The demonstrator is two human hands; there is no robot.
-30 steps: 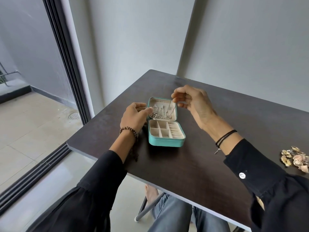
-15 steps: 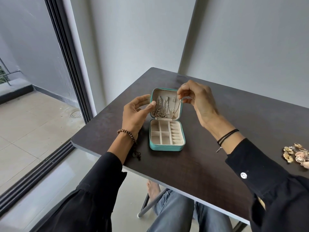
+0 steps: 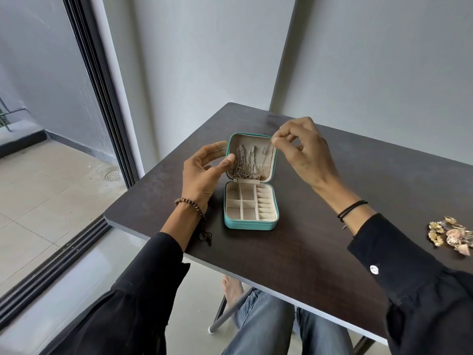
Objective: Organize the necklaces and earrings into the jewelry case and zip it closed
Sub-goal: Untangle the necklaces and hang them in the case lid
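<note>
We've thin metal necklaces (image 3: 245, 162) hung in the square teal case (image 3: 250, 224), right hand (image 3: 304, 149) pinching one, left hand (image 3: 202, 172) relaxed; gold earrings (image 3: 450, 234) right of it, zipping outstanding.

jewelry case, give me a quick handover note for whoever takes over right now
Left hand: open, thumb against the left edge of the upright lid.
Right hand: pinches a thin necklace at the lid's top right.
Jewelry case: unzipped on the table, tray compartments look empty.
Done: several necklaces hang inside the lid.
Left: hang this one, bring the earrings from the table's right side, zip shut.
</note>
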